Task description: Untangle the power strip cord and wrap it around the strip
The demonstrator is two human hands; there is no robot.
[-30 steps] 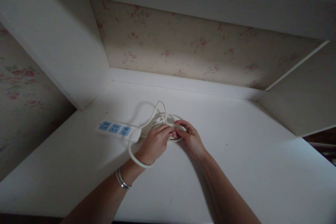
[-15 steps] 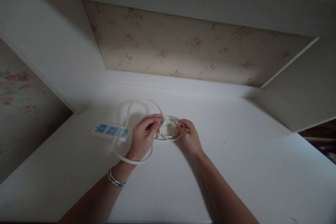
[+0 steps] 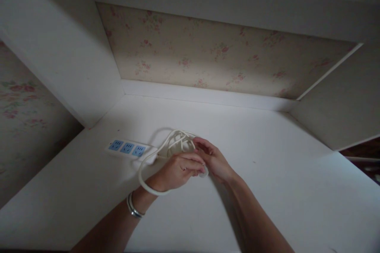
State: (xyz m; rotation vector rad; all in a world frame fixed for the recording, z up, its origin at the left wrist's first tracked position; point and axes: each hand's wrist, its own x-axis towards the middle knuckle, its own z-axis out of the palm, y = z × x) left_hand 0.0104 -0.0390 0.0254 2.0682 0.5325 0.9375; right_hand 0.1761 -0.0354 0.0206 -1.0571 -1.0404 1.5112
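Note:
A white power strip (image 3: 151, 151) with blue socket faces lies on the white tabletop, left of my hands. Its white cord (image 3: 178, 131) is gathered in loose loops, and one loop hangs around my left wrist. My left hand (image 3: 182, 170) is closed, with the cord's pale plug (image 3: 203, 172) at its fingertips. Just right of it, my right hand (image 3: 215, 160) grips the side of the looped cord. The fingertips of both hands nearly meet, and part of the cord is hidden behind them.
The white tabletop (image 3: 267, 189) runs back to a low white ledge (image 3: 208, 94) below flowered wallpaper (image 3: 184, 47). White panels (image 3: 341, 99) stand at both sides, and a shelf edge (image 3: 208, 4) hangs overhead.
My left hand has moved right and toward me, across to the right hand, bringing the plug into sight. The loop around my wrist has been drawn rightward, uncovering the strip.

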